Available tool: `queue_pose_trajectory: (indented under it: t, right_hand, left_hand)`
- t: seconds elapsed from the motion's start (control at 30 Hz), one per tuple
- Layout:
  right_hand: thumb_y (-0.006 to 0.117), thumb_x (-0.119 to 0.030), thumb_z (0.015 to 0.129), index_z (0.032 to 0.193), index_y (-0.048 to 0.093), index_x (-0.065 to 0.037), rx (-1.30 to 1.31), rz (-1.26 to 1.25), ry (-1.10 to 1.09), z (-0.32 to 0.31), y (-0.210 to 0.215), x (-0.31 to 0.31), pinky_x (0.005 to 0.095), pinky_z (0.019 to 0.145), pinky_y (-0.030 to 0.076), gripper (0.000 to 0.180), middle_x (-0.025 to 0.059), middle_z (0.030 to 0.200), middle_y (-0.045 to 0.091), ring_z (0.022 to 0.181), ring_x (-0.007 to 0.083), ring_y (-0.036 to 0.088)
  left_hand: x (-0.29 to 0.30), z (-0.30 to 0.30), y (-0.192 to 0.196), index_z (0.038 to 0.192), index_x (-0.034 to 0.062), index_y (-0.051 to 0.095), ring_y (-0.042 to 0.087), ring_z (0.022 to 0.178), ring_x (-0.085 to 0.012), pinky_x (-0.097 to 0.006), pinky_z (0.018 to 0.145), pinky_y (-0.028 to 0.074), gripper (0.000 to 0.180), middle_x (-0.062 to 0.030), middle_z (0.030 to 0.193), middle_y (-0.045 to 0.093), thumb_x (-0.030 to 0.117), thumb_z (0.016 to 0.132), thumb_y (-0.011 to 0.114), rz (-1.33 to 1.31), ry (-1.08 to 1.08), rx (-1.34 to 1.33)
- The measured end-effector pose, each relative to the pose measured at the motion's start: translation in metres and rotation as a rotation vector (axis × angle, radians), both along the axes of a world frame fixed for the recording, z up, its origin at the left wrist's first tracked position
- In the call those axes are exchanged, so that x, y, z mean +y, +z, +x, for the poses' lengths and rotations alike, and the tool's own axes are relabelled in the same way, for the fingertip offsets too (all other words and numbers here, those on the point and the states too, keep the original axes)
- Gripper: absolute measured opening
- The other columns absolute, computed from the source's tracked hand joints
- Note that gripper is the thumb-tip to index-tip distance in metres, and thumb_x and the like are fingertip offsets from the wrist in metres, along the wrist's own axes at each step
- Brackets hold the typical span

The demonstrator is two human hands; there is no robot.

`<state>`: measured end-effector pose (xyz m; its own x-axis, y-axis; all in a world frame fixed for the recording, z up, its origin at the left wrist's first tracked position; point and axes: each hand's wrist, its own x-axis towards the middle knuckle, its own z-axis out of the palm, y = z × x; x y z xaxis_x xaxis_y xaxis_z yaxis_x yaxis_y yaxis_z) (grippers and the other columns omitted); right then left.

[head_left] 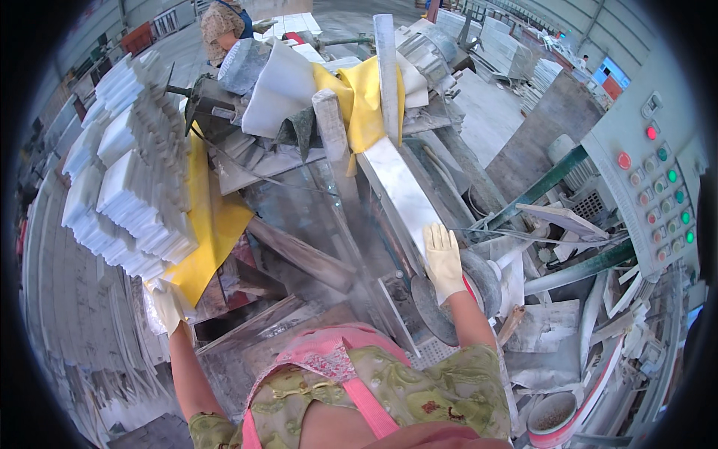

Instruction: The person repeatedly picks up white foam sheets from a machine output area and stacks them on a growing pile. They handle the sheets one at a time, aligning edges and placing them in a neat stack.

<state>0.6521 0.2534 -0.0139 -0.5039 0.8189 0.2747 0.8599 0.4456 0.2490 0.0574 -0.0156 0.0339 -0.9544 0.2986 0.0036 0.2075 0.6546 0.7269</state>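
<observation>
Pink apron straps [370, 410] and a green patterned shirt [443, 376] fill six o'clock as a worker's gloved right hand [444, 262], grip released and fingers outstretched, lies at four o'clock on a long white strip [402, 183] reaching toward twelve. At eight o'clock, below stacked white slabs [142, 198], the gloved left hand [166, 305] sits near a yellow sheet [200, 236]; its grip cannot be told.

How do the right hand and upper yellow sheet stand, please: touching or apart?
Apart: the head view shows bare white slab between the right hand and yellow sheet.
</observation>
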Motion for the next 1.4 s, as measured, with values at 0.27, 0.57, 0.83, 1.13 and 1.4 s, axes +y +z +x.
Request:
queue_pose_trajectory:
  t: [0.27, 0.57, 0.83, 1.13, 1.4]
  right_hand:
    - [0.06, -0.022, 0.09, 0.135, 0.053, 0.002, 0.13, 0.11, 0.16, 0.012, 0.012, 0.023, 0.0463, 0.113, 0.039, 0.052, 0.0206, 0.131, 0.061, 0.127, 0.0301, 0.057]
    - [0.054, -0.019, 0.092, 0.147, 0.041, 0.001, -0.09, -0.057, 0.088, -0.027, -0.003, 0.055, 0.0466, 0.12, 0.028, 0.06, 0.017, 0.15, 0.049, 0.142, 0.0278, 0.043]
    - [0.055, -0.017, 0.091, 0.152, 0.034, 0.0, -0.065, -0.048, 0.129, -0.041, 0.006, 0.076, 0.0457, 0.121, 0.027, 0.067, 0.0174, 0.154, 0.043, 0.145, 0.0294, 0.039]
    - [0.068, -0.044, 0.086, 0.113, 0.069, -0.002, 0.115, -0.392, -0.151, -0.072, 0.08, 0.085, 0.0491, 0.087, 0.053, 0.05, 0.0209, 0.104, 0.072, 0.098, 0.037, 0.07]
    - [0.062, -0.039, 0.097, 0.109, 0.07, 0.004, 1.098, -1.165, 0.271, -0.269, 0.088, -0.041, 0.0366, 0.077, 0.051, 0.046, 0.0118, 0.092, 0.073, 0.082, 0.018, 0.066]
  left_hand:
    - [0.0, -0.003, -0.009, 0.136, -0.0054, 0.048, 0.061, 0.113, -0.0342, -0.041, 0.096, 0.047, 0.045, -0.0235, 0.125, 0.061, 0.017, 0.097, 0.05, 0.133, 0.032, -0.103]
    - [-0.001, -0.002, -0.005, 0.131, -0.0059, 0.053, 0.061, 0.118, -0.0356, -0.041, 0.098, 0.047, 0.043, -0.0259, 0.125, 0.062, 0.018, 0.095, 0.053, 0.037, 0.064, -0.044]
    - [0.005, 0.005, 0.0, 0.13, -0.006, 0.053, 0.066, 0.104, -0.0316, -0.041, 0.089, 0.051, 0.04, -0.0224, 0.118, 0.065, 0.015, 0.096, 0.052, 0.02, 0.082, -0.067]
    - [-0.019, -0.038, -0.006, 0.133, -0.0069, 0.048, 0.071, 0.1, -0.0386, -0.045, 0.07, 0.06, 0.059, -0.0298, 0.117, 0.066, 0.036, 0.093, 0.056, -0.297, -0.172, -0.103]
    - [-0.023, -0.03, 0.004, 0.121, -0.0078, 0.057, 0.068, 0.104, -0.0462, -0.051, 0.088, 0.053, 0.055, -0.0337, 0.112, 0.067, 0.041, 0.095, 0.055, -0.341, -0.174, -0.004]
